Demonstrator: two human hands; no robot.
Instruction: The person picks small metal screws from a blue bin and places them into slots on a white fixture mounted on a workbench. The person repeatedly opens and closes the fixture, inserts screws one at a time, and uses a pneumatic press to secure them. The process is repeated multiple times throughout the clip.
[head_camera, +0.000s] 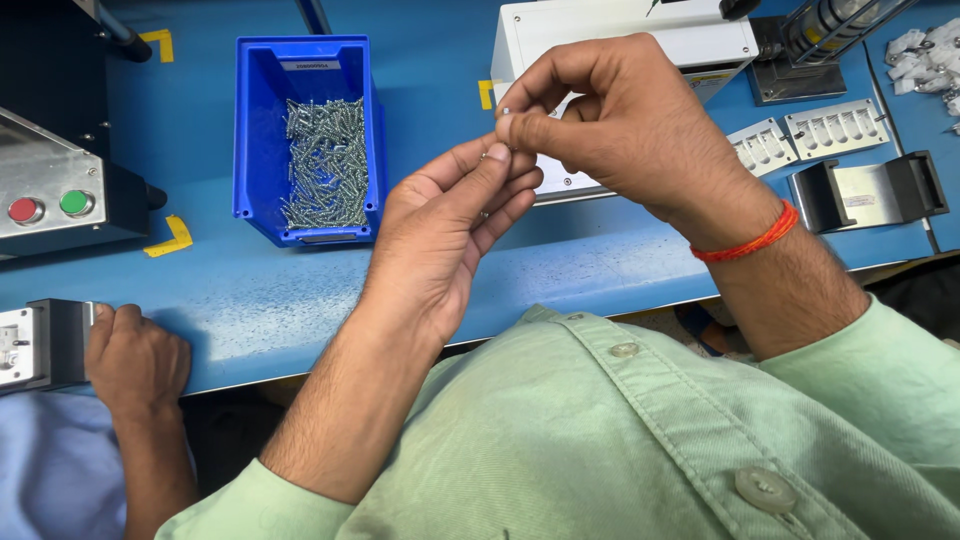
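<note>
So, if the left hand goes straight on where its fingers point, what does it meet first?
The right hand, whose fingertips already seem to touch the left hand around a small screw.

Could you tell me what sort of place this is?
Probably a factory assembly bench: a blue bin of screws, a machine with red and green buttons, and metal fixture plates on the blue worktable.

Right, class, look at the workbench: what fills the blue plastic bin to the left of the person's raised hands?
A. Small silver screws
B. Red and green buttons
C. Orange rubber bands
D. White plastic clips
A. The blue bin holds a heap of small silver screws, lying on the blue table beside the left hand and right hand, which meet fingertip to fingertip above it.
</note>
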